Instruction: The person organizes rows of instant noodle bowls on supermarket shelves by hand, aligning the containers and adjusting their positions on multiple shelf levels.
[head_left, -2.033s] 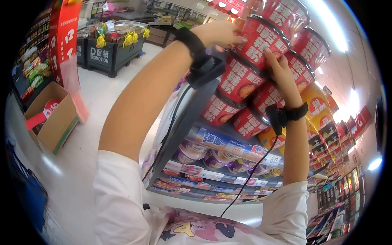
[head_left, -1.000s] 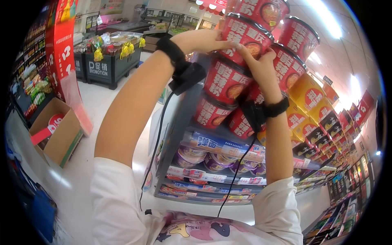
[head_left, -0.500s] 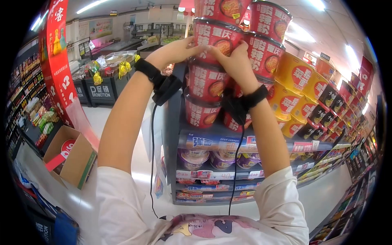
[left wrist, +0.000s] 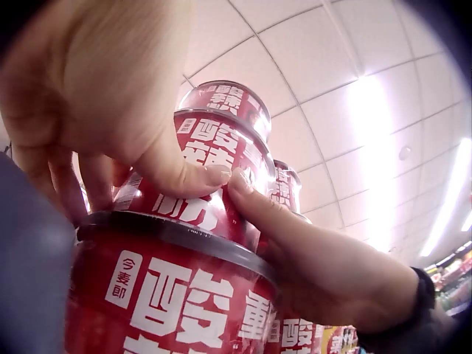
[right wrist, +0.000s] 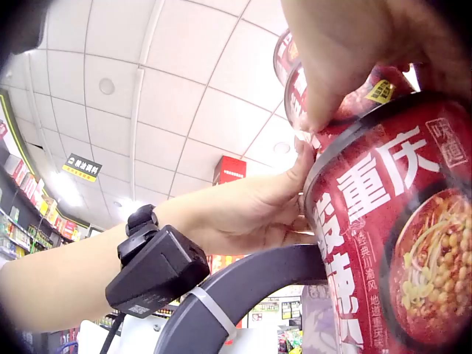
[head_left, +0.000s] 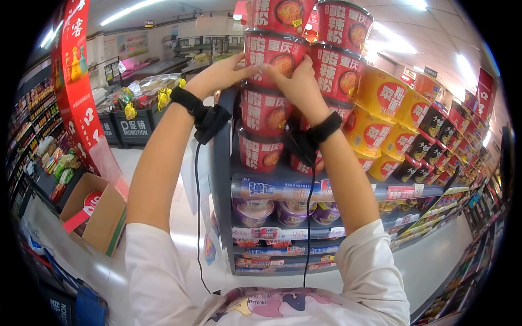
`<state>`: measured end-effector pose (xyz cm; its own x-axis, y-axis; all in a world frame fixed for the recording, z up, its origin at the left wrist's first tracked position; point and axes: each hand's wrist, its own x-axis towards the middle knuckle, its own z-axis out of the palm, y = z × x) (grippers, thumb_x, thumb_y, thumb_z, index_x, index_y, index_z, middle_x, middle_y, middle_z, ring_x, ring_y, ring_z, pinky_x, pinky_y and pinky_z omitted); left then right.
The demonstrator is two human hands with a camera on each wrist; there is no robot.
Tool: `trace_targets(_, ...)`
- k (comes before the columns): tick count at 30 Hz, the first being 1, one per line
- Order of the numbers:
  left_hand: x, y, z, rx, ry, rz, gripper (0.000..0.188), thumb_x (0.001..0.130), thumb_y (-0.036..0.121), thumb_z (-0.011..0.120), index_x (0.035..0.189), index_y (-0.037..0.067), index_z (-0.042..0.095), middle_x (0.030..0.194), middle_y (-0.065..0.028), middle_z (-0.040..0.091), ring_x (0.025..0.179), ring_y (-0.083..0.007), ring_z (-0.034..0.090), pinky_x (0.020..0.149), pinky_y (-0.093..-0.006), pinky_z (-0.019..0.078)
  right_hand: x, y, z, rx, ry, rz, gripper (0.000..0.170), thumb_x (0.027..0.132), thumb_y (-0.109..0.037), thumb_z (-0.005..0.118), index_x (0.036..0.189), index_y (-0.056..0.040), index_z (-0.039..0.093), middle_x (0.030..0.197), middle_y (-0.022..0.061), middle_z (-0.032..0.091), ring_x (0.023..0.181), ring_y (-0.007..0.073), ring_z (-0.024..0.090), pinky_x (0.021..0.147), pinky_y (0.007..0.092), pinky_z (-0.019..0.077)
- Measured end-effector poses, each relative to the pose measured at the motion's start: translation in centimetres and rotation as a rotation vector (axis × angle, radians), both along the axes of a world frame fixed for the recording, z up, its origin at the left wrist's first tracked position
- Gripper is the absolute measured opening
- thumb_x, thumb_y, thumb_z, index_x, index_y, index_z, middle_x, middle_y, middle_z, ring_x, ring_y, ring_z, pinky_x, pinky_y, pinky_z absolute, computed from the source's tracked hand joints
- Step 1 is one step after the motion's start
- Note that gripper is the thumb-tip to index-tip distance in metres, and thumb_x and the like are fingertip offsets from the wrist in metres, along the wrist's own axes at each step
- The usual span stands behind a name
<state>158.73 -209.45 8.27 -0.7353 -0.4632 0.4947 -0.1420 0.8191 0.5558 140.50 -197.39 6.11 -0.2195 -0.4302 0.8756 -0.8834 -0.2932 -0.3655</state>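
Both hands together at the column: left hand [head_left: 225,74] and right hand [head_left: 300,89] grip the red cylindrical noodle tub with dark rim [head_left: 276,48] from its two sides, thumbs across the front, tips touching or nearly so. Judged handling: equal, light pressure, since the wall may dent; both sides level, moved slowly, because the matching red upper tub [head_left: 280,15] sits on it and could topple. Base best squared over the matching red lower tub [head_left: 265,111] before the grip eases. Held tub: rim up, narrower base down, printed front toward the person; central axis roughly upright, exact lean not readable through lens distortion. Location: above the left front corner of the grey metal shelf [head_left: 222,127], near its left edge.
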Motion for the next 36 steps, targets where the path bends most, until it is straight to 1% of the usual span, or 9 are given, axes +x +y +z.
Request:
trace_targets(6, 3.1, 3.5, 0.8, 0.123, 0.013, 0.079, 0.061, 0.101, 0.042, 0.051, 0.148, 0.006, 0.037, 0.142, -0.011, 0.051, 0.123, -0.0195, 0.053, 0.098, -0.0345, 0.0467, 0.0, 3.4, 1.2, 0.274, -0.13, 0.184, 0.104, 0.077, -0.054, 0.075, 0.132, 0.021, 0.029, 0.109, 0.0322, 0.061, 0.104, 0.0383, 0.064, 0.085, 0.0407, 0.052)
trace_targets(12, 8.8, 10.2, 0.8, 0.053, 0.142, 0.2, 0.048, 0.103, 0.029, 0.047, 0.144, 0.004, 0.044, 0.142, -0.0097, 0.052, 0.129, -0.0211, 0.051, 0.105, -0.0333, 0.0418, -0.7, 9.2, -1.1, 0.006, -0.032, 0.242, 0.077, 0.087, -0.034, 0.072, 0.136, 0.0145, 0.038, 0.111, 0.0247, 0.064, 0.102, 0.0322, 0.066, 0.085, 0.038, 0.0516)
trace_targets(14, 11.5, 11.0, -1.9, -0.248, 0.138, 0.214, 0.042, 0.103, 0.024, 0.048, 0.14, 0.004, 0.048, 0.137, -0.0077, 0.056, 0.126, -0.0176, 0.053, 0.104, -0.0313, 0.0408, -2.3, 10.3, -4.7, -0.164, 0.025, 0.278, 0.063, 0.09, -0.024, 0.069, 0.136, 0.01, 0.044, 0.12, 0.0246, 0.06, 0.113, 0.0317, 0.06, 0.097, 0.0372, 0.0454)
trace_targets(15, 11.9, 14.2, -3.6, -0.198, 0.267, 0.239, 0.034, 0.1, 0.024, 0.054, 0.126, 0.003, 0.06, 0.12, -0.0098, 0.066, 0.104, -0.0168, 0.061, 0.093, -0.0304, 0.0464, -2.2, 12.4, -6.3, -0.152, 0.004, 0.285, 0.058, 0.089, -0.019, 0.07, 0.136, 0.0069, 0.047, 0.123, 0.0242, 0.058, 0.116, 0.0317, 0.057, 0.1, 0.037, 0.0435)
trace_targets(17, 13.7, 18.5, -7.9, -0.255, 0.274, 0.29, 0.027, 0.092, 0.007, 0.059, 0.118, 0.004, 0.064, 0.116, -0.0099, 0.067, 0.097, -0.0201, 0.061, 0.089, -0.0328, 0.047, -1.3, 16.4, -10.3, -0.084, -0.328, 0.454, 0.047, 0.088, -0.006, 0.067, 0.132, 0.0005, 0.053, 0.121, 0.0184, 0.058, 0.109, 0.0278, 0.058, 0.093, 0.0348, 0.0459)
trace_targets(20, 15.3, 24.4, -15.9, -0.177, 0.215, 0.34, 0.02, 0.083, 0.0, 0.061, 0.102, 0.005, 0.068, 0.105, -0.0102, 0.069, 0.1, -0.0261, 0.065, 0.089, -0.0363, 0.0483, -3.7, 19.9, -20.2, -0.095, -0.094, 0.224, 0.014, 0.087, 0.002, 0.062, 0.1, -0.0003, 0.066, 0.098, 0.013, 0.067, 0.09, 0.0261, 0.063, 0.081, 0.0342, 0.0477)
trace_targets(22, 16.5, 26.6, -20.5, -0.01, 0.183, 0.371, 0.011, 0.085, 0.001, 0.061, 0.092, 0.004, 0.069, 0.092, -0.01, 0.07, 0.089, -0.0254, 0.066, 0.081, -0.0341, 0.0501, -4.5, 22.6, -25.8, 0.036, -0.306, 0.182, 0.005, 0.087, -0.001, 0.064, 0.09, -0.0007, 0.068, 0.088, 0.0121, 0.067, 0.081, 0.0266, 0.062, 0.076, 0.0351, 0.0472)
trace_targets(27, 21.1, 27.3, -31.1, 0.393, 0.221, 0.508, 0.01, 0.088, 0.006, 0.064, 0.082, -0.001, 0.068, 0.074, -0.0081, 0.066, 0.067, -0.015, 0.061, 0.065, -0.0274, 0.0478, -9.2, 30.9, -36.6, 0.157, -0.401, -0.245, 0.014, 0.092, -0.008, 0.061, 0.081, 0.0, 0.063, 0.076, 0.0104, 0.063, 0.07, 0.0222, 0.059, 0.067, 0.0338, 0.0452)
trace_targets(36, 23.3, 19.7, -34.5, 0.307, 0.108, 0.199, 0.01, 0.083, 0.01, 0.07, 0.086, 0.002, 0.066, 0.076, -0.0092, 0.064, 0.068, -0.0221, 0.062, 0.063, -0.0316, 0.0495, 3.9, 29.3, -35.0, 0.135, -0.53, -0.409, 0.033, 0.102, -0.019, 0.05, 0.076, -0.0001, 0.056, 0.065, 0.0054, 0.057, 0.061, 0.0127, 0.053, 0.058, 0.0297, 0.0427)
